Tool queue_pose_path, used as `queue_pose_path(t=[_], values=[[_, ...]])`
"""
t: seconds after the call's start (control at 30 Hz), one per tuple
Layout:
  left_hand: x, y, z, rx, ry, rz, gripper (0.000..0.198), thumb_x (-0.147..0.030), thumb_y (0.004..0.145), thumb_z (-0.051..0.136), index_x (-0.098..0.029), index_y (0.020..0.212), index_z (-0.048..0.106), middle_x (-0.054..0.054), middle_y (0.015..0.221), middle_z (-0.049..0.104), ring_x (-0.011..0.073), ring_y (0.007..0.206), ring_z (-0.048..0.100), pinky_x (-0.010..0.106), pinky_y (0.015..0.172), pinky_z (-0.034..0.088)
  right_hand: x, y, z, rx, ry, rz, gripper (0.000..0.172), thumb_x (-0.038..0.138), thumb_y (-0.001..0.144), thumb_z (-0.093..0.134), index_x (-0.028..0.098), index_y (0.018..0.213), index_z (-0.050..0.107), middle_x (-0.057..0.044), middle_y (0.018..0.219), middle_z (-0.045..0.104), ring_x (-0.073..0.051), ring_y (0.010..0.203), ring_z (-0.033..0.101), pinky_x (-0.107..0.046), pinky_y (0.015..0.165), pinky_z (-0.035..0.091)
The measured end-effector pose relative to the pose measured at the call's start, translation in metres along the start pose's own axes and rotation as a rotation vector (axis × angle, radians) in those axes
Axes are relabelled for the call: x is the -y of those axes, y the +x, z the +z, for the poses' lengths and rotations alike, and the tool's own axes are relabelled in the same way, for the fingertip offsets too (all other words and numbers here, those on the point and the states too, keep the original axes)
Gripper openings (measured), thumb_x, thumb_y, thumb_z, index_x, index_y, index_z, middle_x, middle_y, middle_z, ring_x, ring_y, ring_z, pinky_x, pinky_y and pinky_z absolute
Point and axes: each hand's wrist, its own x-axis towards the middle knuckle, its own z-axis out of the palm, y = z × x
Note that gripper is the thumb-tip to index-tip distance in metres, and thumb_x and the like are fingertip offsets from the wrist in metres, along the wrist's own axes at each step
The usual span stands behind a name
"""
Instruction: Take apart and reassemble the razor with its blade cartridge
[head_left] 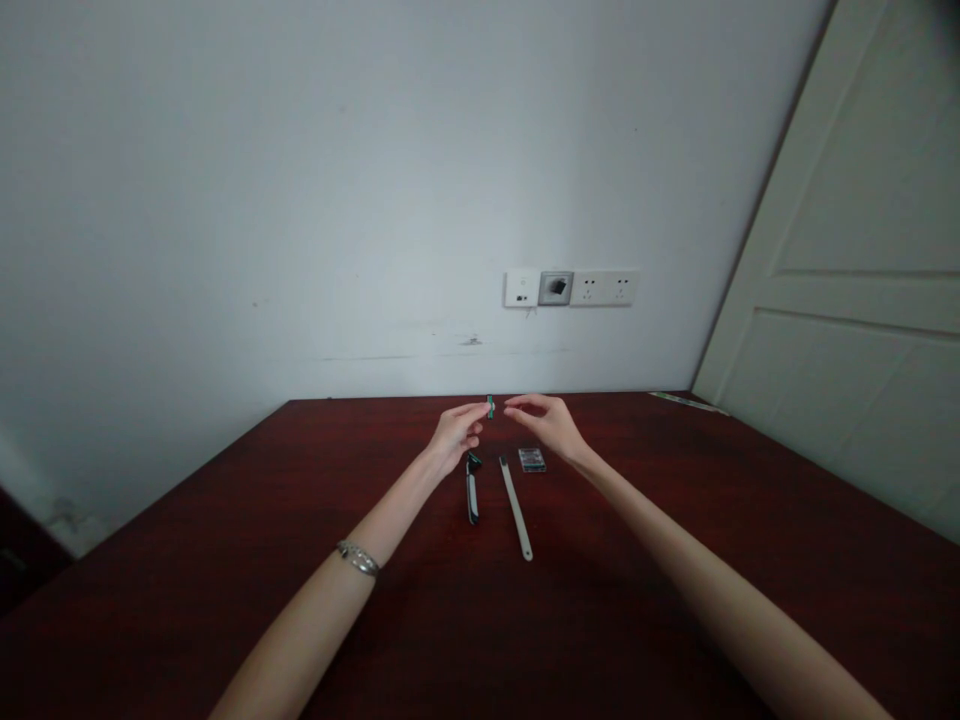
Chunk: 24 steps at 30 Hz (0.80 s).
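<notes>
Head view: above the far part of the table, the left hand pinches a small green piece at its fingertips. The right hand hovers just beside it, fingers curled loosely, holding nothing. Below them lie a dark handle, a white handle and a clear case.

**A plain room, home or small office**

Bare white wall ahead, a row of sockets low on it, a white panelled door at far right, and a dark red wooden table up against the wall.
</notes>
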Motion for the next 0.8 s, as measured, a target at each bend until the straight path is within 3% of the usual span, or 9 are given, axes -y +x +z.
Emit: queue_pose_path(t=[0.13, 0.33, 0.8], values=[[-0.002, -0.003, 0.005, -0.081, -0.081, 0.019, 0.041, -0.038, 0.052, 0.079, -0.014, 0.083, 0.069, 0.004, 0.080, 0.061, 0.0025, 0.051, 0.041, 0.016, 0.042, 0.025, 0.006, -0.006, 0.010, -0.004, -0.216, -0.086, 0.026, 0.042, 0.076, 0.060, 0.019, 0.082, 0.070, -0.005, 0.081, 0.070, -0.017, 0.072, 0.062, -0.029, 0.069, 0.047], [0.006, -0.004, 0.011, -0.136, -0.146, 0.040, 0.037, -0.037, 0.052, 0.078, -0.014, 0.080, 0.069, -0.001, 0.068, 0.056, 0.0023, 0.049, 0.038, 0.017, 0.042, 0.022, 0.023, -0.010, 0.021, -0.008, -0.499, -0.050, 0.023, 0.046, 0.074, 0.062, 0.024, 0.082, 0.067, -0.002, 0.079, 0.069, -0.016, 0.068, 0.060, -0.025, 0.058, 0.041], [0.014, -0.006, 0.017, -0.216, -0.188, 0.072, 0.038, -0.033, 0.052, 0.077, -0.013, 0.083, 0.071, 0.001, 0.071, 0.060, 0.0021, 0.048, 0.036, 0.017, 0.041, 0.022, 0.021, -0.010, 0.023, -0.021, -0.690, -0.137, 0.018, 0.039, 0.082, 0.055, 0.024, 0.084, 0.066, -0.004, 0.081, 0.068, -0.018, 0.075, 0.061, -0.025, 0.059, 0.039]])
